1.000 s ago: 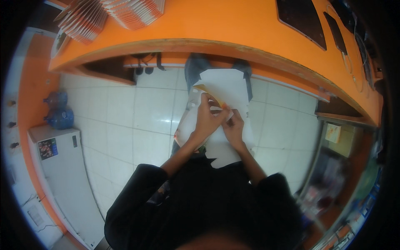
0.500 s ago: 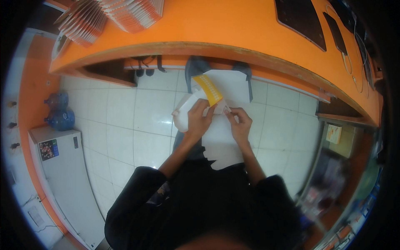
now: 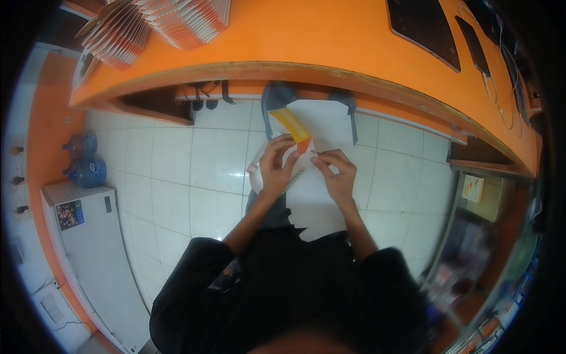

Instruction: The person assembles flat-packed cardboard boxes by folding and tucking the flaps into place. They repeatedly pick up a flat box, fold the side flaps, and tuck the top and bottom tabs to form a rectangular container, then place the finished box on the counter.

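Note:
Above my lap I hold a partly folded cardboard carton, with a yellow and orange printed panel (image 3: 289, 123) and white inner sides. My left hand (image 3: 277, 169) is closed on its left part, thumb and fingers pinching just below the orange end. My right hand (image 3: 336, 175) pinches the carton's right edge close to that orange end, so the two hands are only a little apart. Beneath them, a flat white cardboard sheet (image 3: 315, 209) with a notched near edge lies across my lap. Another white panel (image 3: 331, 121) stretches beyond my hands over my knees.
An orange desk (image 3: 306, 35) spans the far side, bearing folded cartons (image 3: 186, 20), a dark tablet (image 3: 423, 29) and a phone (image 3: 473, 44) on a cable. At left, blue water jugs (image 3: 85, 171) stand on a small white fridge (image 3: 94, 236). A shelf cabinet (image 3: 486, 197) is at right.
The carton has turned in my hands, and its orange end face now shows. My left fingers have shifted up around the panel. My right hand has moved slightly left, nearer the left one.

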The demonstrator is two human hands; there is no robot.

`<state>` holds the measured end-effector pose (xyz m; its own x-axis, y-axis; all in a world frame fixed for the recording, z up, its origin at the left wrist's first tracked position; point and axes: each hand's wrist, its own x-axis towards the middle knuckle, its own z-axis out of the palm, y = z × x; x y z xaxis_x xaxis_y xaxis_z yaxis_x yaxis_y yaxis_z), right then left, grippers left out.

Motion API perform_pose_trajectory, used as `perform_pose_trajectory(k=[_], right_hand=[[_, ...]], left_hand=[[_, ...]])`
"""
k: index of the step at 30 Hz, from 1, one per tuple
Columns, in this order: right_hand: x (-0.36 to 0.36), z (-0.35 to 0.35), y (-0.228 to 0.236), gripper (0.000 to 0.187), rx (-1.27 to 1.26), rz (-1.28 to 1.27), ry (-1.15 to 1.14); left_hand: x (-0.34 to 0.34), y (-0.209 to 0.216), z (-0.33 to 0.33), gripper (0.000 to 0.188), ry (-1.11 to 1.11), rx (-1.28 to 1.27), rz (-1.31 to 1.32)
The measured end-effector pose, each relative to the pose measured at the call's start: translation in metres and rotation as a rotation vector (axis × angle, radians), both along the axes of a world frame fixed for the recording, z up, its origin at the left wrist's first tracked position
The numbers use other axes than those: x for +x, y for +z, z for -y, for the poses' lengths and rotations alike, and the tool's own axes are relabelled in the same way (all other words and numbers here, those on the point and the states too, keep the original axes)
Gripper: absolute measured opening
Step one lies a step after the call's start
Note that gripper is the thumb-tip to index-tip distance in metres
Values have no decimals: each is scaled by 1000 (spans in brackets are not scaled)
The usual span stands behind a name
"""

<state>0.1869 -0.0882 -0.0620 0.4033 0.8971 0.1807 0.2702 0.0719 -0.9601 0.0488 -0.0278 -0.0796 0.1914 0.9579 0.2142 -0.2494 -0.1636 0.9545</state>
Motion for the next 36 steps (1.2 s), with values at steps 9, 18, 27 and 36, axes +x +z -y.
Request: perform_pose_trajectory(k=[9, 18, 27, 36], right_hand=[[3, -8, 5, 14, -37, -96, 102], [13, -8, 8, 13, -104, -63, 242], [7, -5, 2, 12, -183, -151, 221], [-4, 0, -9, 14, -39, -322, 10]], left_hand=[[-10, -11, 1, 21, -172, -201, 27], [-13, -14, 1, 20, -165, -216, -1], [-6, -11, 2, 12, -182, -152, -40], [2, -11, 3, 9, -165, -320, 105]])
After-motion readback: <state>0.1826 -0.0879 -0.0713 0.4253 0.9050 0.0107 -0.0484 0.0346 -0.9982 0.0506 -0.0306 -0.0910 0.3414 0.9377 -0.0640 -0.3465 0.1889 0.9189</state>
